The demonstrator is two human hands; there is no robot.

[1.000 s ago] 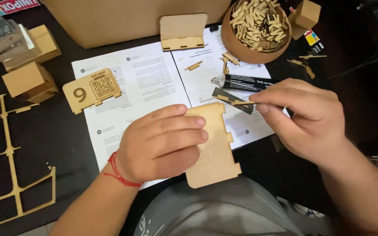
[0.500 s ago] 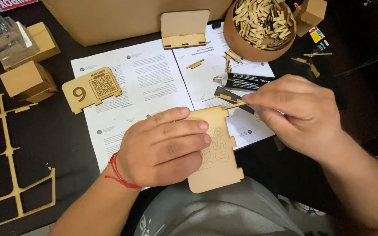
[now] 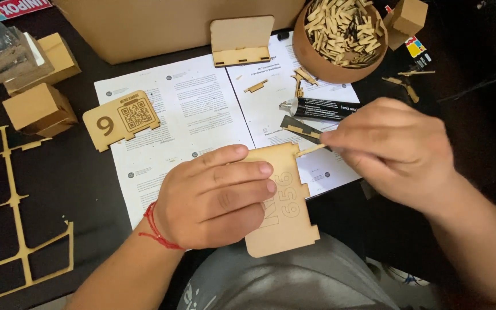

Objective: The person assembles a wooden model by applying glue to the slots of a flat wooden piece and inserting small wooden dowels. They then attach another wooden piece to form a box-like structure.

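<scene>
My left hand (image 3: 216,198) lies flat, pinning panel (image 3: 285,201) on paper (image 3: 202,115) | my right hand (image 3: 394,152) pinches stick (image 3: 310,150), long axis pointing left, tip touching panel's upper-right notch | right hand nearer

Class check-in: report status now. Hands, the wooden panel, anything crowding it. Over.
Left hand flat on wooden panel. Right hand pinching small wooden stick at panel's top edge. Glue tube close behind.

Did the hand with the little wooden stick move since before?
Yes. The right hand slid left, bringing the stick from over the black glue tube to the wooden panel's top corner.
</scene>
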